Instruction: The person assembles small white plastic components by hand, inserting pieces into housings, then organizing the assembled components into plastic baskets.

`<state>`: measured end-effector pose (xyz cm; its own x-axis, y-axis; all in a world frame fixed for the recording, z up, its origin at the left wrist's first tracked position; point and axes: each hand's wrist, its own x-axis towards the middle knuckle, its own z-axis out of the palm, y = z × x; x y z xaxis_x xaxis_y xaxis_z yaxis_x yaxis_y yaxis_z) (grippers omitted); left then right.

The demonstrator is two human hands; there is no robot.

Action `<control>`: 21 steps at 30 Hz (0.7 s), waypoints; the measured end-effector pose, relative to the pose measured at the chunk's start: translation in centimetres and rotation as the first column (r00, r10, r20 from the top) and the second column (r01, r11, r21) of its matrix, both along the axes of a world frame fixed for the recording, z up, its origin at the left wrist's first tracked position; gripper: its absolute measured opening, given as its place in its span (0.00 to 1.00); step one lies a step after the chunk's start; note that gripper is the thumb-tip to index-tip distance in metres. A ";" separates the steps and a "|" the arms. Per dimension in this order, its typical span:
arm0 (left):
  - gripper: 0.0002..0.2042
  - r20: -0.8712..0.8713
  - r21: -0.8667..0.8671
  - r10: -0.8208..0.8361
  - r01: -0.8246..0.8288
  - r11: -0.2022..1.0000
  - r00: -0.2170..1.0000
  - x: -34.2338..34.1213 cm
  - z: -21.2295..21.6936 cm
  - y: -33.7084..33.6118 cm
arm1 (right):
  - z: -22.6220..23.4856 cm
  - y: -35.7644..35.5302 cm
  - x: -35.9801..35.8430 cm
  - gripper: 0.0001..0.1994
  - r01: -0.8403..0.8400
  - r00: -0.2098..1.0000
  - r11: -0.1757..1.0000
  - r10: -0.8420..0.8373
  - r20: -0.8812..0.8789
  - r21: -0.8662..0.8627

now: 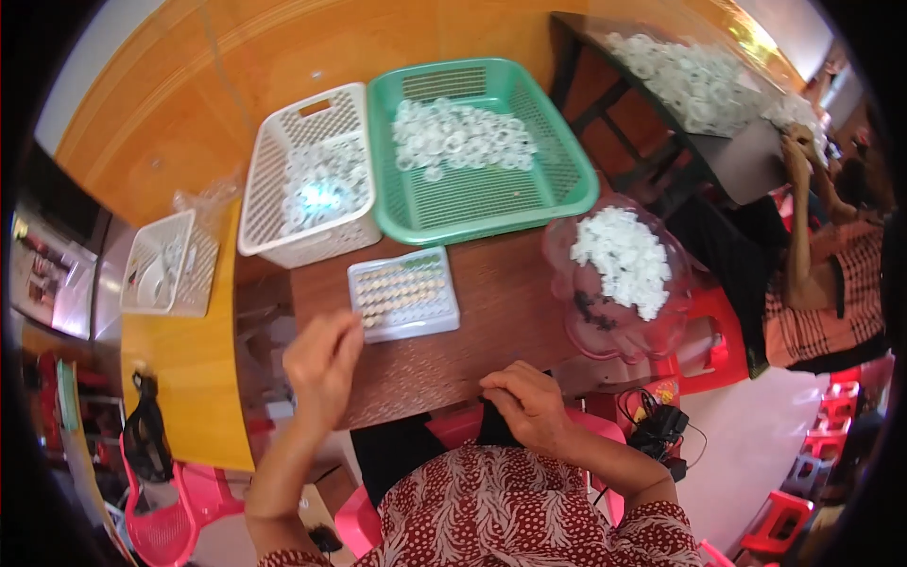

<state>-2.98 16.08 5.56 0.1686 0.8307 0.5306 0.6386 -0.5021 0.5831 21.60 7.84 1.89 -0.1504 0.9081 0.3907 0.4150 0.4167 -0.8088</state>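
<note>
Left hand [323, 367], in the head view, is held just off the lower left corner of a shallow white tray [416, 332], with thumb and forefinger brought together; whether a small piece is pinched between them, or the tray touched, cannot be told. The tray is laid at a slight slant on the brown table [501, 317], in front of two baskets. It is filled in part with rows of small, round, beige pieces [402, 288]; a greenish tint is seen along its upper rows, and its lower right part is left pale.

The left forearm [288, 472] is raised steeply from the lower edge, the wrist bent toward the tray. The right hand [529, 406] is held at the near table edge, well apart from the tray, its fingers loosely curled; whether anything is gripped cannot be made out. Its forearm [614, 466] is angled in from the lower right.

Clear ring-like pieces are heaped in the white basket [316, 249] and green basket [515, 196], white ones in the pink bowl [590, 337].
</note>
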 end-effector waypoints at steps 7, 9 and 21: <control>0.06 0.362 -0.413 -0.171 0.322 0.852 0.916 3.8 -3.5 -7.2 | 5.2 1.5 4.5 0.09 0.146 0.928 0.939 -0.239 0.286 0.311; 0.06 0.536 -0.507 -0.069 0.386 0.770 0.841 4.9 -4.8 -8.0 | 5.1 2.6 7.9 0.08 0.254 0.852 0.904 -0.377 0.363 0.343; 0.08 0.633 -0.617 0.077 0.442 0.651 0.770 5.4 -8.4 -8.3 | 0.6 8.0 16.0 0.09 0.086 0.457 0.986 -0.167 0.874 0.143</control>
<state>2.45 7.79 -2.85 0.2531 0.9545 -0.1576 0.0016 0.1624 0.9867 37.62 15.86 2.45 -0.3365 0.9242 0.1804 0.9415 0.3338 0.0459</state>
